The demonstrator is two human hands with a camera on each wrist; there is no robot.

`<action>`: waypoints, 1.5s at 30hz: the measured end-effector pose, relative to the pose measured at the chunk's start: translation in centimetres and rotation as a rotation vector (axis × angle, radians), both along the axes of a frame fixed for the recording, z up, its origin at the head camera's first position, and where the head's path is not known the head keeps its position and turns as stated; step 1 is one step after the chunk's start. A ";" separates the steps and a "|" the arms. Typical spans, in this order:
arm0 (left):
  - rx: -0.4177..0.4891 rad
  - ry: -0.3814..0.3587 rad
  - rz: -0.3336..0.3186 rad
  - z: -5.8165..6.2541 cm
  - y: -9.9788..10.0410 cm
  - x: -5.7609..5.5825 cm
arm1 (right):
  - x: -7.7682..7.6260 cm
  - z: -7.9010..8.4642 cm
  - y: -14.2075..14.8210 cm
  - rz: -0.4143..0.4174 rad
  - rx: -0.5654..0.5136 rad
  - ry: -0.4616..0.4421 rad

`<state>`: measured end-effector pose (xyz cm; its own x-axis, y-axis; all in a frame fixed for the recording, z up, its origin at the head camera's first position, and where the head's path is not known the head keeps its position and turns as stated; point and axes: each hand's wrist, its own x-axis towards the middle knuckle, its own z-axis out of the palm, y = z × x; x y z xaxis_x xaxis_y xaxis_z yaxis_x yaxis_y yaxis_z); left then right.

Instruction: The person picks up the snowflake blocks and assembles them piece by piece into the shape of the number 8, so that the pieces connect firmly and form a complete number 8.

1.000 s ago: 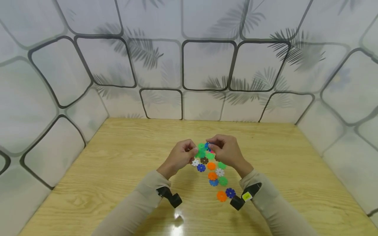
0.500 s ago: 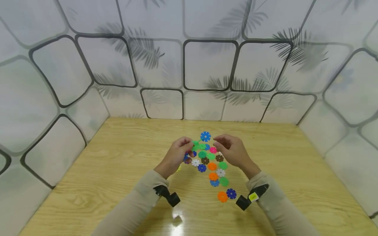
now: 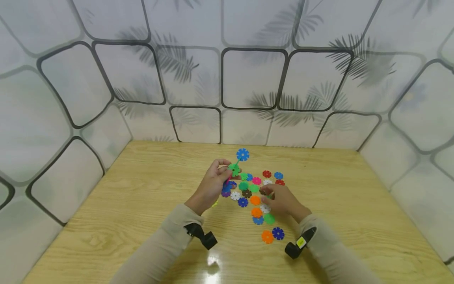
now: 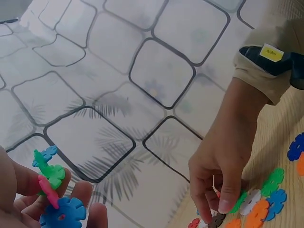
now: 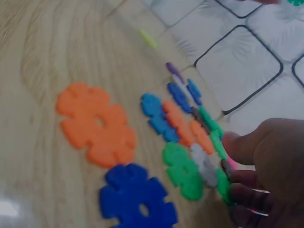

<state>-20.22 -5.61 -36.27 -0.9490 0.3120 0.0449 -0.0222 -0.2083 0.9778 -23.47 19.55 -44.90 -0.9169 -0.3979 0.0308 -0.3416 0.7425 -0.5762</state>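
My left hand (image 3: pixel 211 183) holds up a small chain of notched plastic discs, fitted edge to edge. In the left wrist view it runs from a light blue disc (image 4: pixel 46 155) through a green disc (image 4: pixel 53 175) and a pink disc (image 4: pixel 48 191) to a larger-looking blue disc (image 4: pixel 62 214). My right hand (image 3: pixel 283 199) is low over the loose discs, thumb and fingers apart. Its fingertips are right at a brown disc (image 4: pixel 216 220). A green disc (image 5: pixel 222 186) and a white disc (image 5: pixel 203 165) lie beside those fingers.
Loose discs in several colours spread over the wooden table (image 3: pixel 159 236). An orange disc (image 3: pixel 267 237) and a dark blue disc (image 3: pixel 278 233) lie nearest the body. Red disc (image 3: pixel 267 173) is towards the back. A patterned curtain wall (image 3: pixel 248 79) encloses the table's far side.
My right hand has left the chain and moved down and nearer to the loose discs. The chain, with its blue disc at the top, has been raised and turned in my left hand.
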 end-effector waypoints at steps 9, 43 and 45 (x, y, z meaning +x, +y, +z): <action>0.026 0.010 -0.046 0.5 -0.1 0.1 | -0.2 -0.2 -0.5 -0.020 0.103 0.024; -0.230 0.220 -0.030 0.9 -0.7 -0.3 | 0.4 1.3 1.9 -0.109 0.228 -0.070; -0.218 0.207 -0.029 1.1 -0.7 -0.3 | 0.3 1.3 2.0 -0.107 0.207 -0.064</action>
<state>-20.51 -6.36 -35.13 -0.9172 0.3626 0.1651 0.1789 0.0045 0.9838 -23.17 21.58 -43.57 -0.9517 -0.2899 -0.1012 -0.2220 0.8773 -0.4255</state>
